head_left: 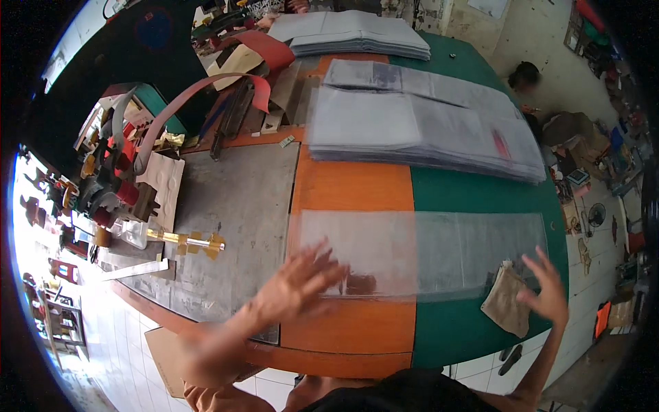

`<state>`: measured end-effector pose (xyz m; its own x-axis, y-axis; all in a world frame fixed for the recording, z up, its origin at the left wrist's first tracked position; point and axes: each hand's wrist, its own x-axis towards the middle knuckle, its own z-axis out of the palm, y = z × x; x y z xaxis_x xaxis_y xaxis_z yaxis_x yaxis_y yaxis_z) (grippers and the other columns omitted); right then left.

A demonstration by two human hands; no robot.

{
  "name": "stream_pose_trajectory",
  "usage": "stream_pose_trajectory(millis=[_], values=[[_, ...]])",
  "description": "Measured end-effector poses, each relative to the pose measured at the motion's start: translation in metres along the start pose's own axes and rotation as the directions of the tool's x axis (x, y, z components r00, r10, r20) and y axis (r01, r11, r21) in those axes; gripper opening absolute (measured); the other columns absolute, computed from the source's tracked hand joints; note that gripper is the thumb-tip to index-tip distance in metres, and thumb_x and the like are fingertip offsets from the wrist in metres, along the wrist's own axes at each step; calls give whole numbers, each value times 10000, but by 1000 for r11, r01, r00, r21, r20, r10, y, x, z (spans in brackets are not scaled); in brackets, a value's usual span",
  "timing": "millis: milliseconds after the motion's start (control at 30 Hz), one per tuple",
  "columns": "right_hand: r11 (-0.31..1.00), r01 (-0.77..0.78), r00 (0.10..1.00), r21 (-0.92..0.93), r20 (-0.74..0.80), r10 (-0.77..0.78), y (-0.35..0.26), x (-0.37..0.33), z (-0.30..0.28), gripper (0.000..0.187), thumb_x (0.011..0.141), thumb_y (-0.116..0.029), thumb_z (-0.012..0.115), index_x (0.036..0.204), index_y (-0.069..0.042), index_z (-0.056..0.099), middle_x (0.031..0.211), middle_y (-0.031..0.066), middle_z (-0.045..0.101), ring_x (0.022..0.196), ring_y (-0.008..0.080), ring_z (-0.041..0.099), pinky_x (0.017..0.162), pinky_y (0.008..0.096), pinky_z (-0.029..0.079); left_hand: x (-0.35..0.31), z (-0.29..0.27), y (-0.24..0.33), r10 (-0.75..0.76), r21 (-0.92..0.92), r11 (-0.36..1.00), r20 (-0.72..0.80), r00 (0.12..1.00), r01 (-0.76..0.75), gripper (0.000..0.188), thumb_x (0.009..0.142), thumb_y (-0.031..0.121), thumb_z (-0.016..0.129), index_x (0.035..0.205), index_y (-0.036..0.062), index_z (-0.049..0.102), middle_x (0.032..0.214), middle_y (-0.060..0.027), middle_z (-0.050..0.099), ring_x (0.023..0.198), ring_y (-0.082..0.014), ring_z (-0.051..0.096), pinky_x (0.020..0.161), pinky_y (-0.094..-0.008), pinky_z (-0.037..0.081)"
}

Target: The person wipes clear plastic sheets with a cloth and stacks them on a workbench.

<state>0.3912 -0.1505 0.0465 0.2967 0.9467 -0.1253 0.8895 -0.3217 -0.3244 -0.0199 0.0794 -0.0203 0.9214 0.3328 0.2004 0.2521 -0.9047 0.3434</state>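
A long clear plastic sheet [467,247], perhaps several layers, lies flat across the orange and green parts of the tabletop in front of me. Above its near left corner, my left hand [305,278] is raised with its fingers spread, slightly smeared by motion. My right hand [548,292] hovers by the sheet's right end, thumb and fingers apart. Just left of that hand is a small beige cloth piece [506,302], overlapping the sheet's near right corner. Neither hand holds anything.
Tall stacks of plastic sheets [425,127] fill the table's far middle, with another pile [350,34] behind. At left, a machine with red knobs [127,192] stands beside a grey metal plate [240,206]. Another person [525,79] is at the far right.
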Motion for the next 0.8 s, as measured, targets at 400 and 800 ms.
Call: stream_pose_trajectory(millis=[400, 800], values=[[955, -32, 899, 295, -410, 156, -57, 1, 55, 356, 864, -173, 498, 1177, -7, 461, 1043, 188, 533, 979, 325, 517, 852, 387, 403, -22, 11, 52, -110, 32, 994, 278, 954, 105, 836, 751, 591, 490, 1326, 17, 292, 1399, -246, 160, 1305, -389, 146, 1055, -466, 129], [680, 711, 640, -181, -235, -732, -184, 81, 127, 399, 723, -89, 587, 1098, -225, 601, 1062, 5, 548, 811, 206, 501, 679, 295, 466, -26, 11, 101, -252, 173, 964, 365, 896, 201, 1046, 540, 709, 591, 1382, 201, 233, 1373, -291, 176, 1263, -464, 179, 960, -640, 129]])
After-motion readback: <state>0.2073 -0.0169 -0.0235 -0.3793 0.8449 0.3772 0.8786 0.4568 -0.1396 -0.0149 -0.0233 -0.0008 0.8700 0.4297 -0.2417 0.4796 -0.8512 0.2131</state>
